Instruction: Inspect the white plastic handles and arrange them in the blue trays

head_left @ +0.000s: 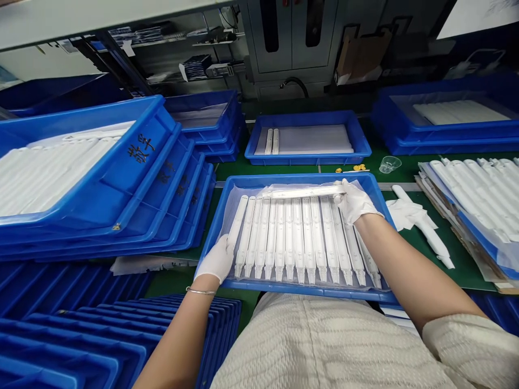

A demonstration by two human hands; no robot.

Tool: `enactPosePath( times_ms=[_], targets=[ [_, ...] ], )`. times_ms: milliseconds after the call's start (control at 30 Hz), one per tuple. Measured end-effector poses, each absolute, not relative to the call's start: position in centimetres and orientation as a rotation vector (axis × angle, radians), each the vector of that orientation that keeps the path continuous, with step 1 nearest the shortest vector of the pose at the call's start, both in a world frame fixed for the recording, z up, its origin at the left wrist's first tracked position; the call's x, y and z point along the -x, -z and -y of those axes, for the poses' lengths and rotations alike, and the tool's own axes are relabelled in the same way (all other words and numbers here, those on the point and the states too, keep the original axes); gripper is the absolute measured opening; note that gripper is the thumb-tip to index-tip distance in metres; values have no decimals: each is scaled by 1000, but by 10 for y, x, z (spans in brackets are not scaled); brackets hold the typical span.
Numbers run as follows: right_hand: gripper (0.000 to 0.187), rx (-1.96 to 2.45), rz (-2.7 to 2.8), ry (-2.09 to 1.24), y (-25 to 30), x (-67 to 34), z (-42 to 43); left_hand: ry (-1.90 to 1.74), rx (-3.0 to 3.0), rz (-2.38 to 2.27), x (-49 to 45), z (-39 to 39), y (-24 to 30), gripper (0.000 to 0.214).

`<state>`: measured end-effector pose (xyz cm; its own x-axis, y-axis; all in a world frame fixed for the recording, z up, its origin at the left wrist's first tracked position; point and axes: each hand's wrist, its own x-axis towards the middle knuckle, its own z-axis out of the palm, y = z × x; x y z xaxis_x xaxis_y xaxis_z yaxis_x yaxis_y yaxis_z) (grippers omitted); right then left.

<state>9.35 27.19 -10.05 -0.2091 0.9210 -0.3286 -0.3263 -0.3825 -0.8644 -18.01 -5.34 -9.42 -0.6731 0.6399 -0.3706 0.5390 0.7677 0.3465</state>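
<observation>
1. The near blue tray (pixel 259 180) is sitting before the person, and a row of white strips (pixel 280 232) is lying inside it on a thin liner (pixel 231 202), toothed ends pointing toward the tray's near edge.
2. The gloved right hand (pixel 352 202) is pinching one end of a crosswise strip (pixel 306 192), which is spanning the row's upper ends just inside the tray's far rim.
3. The gloved left hand (pixel 217 260) is holding the lower end of a slanted strip (pixel 238 219) at the tray's left side, its fingers closing narrowly.
4. The crosswise strip is probably calling for a light, level grip, since its free end could be scraping the row.
5. Good handling is relying on slow lifting, so that toothed ends are not catching the liner.
6. A loose strip (pixel 437 244) is lying right of the tray; the right forearm should be passing clear of it.
</observation>
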Motion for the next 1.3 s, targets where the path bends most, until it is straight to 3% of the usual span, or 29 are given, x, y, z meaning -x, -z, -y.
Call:
enactPosePath(
  times_ms=[333,567,967,1300],
  targets=[
    [14,1246,851,-1698,117,-75,-294,26,-1094,-2529,174,51,92,50],
    [27,1252,916,-1701,116,-94,-296,113,-1221,-2551,172,51,88,48],
    [6,1125,1090,-1870,84,-136,-248,150,-1737,-2447,166,38,90,46],
    [8,1144,1058,-1903,90,-144,-254,227,-1771,-2409,170,35,96,45]
  ],
)
